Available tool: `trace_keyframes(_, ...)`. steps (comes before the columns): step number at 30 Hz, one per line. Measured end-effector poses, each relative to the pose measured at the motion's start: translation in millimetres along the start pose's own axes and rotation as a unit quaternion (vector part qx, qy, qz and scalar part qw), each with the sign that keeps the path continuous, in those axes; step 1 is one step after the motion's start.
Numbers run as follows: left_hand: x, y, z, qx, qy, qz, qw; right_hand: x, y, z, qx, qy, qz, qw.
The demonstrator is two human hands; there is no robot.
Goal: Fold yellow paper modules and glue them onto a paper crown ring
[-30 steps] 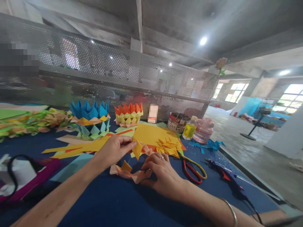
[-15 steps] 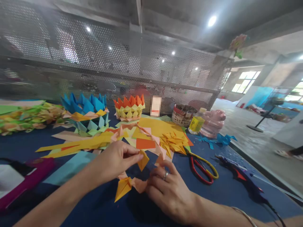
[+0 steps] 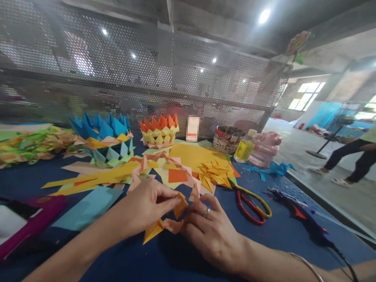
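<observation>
Between the thumb and fingers of my left hand point(image 3: 152, 201) is a folded yellow-orange paper piece point(image 3: 180, 205). My right hand point(image 3: 210, 231), with a ring on one finger, is closed on a pink folded paper chain point(image 3: 174, 226). This chain loops up behind both hands over the paper sheets. A second folded yellow piece point(image 3: 153, 232) sits on the chain below my left hand, its tip pointing down. The held piece is close to the right fingers; whether it touches the chain, I cannot tell. Beyond my right hand lies a pile of yellow folded pieces point(image 3: 216, 172).
Red-and-yellow-handled scissors point(image 3: 255, 207) and a dark glue gun point(image 3: 302, 213) lie at right. Behind stand a blue paper crown point(image 3: 107, 131), an orange-and-yellow one point(image 3: 160, 131), a small bottle point(image 3: 244, 147) and a woven basket point(image 3: 225, 141). A purple tool point(image 3: 38, 219) lies left. A person's legs point(image 3: 352, 156) show far right.
My left hand has brought the yellow piece slightly right and down, nearer the right fingers, and the piece has turned. A person's legs have come into view at right. The view has shifted slightly.
</observation>
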State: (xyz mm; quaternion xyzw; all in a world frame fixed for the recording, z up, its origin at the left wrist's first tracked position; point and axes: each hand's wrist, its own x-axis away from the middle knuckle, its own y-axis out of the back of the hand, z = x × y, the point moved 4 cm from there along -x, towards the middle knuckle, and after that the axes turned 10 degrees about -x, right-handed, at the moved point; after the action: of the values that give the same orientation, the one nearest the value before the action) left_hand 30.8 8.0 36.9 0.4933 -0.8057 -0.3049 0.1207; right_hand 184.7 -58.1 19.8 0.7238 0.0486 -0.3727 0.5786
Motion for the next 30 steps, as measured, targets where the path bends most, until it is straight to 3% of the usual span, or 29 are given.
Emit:
trace_keyframes(3,0.9,-2.8,-6.4,-0.101,-0.019,0.055,0.993,1.0,-2.4,-1.7,-0.002,-0.004,0.011,1.000)
trace_keyframes(7,0.9,-3.4,-8.0,-0.142,-0.028,0.060,0.988,0.8,-2.4,-2.4,-0.001,-0.010,0.009,1.000)
trace_keyframes(16,0.6,-6.7,-6.0,-0.161,-0.022,0.059,0.985,0.9,-4.1,-4.0,0.009,-0.019,0.001,1.000)
trace_keyframes(30,-1.7,-5.1,-5.3,-0.151,-0.002,0.089,0.984,1.7,1.6,-9.5,-0.012,-0.111,-0.067,0.991)
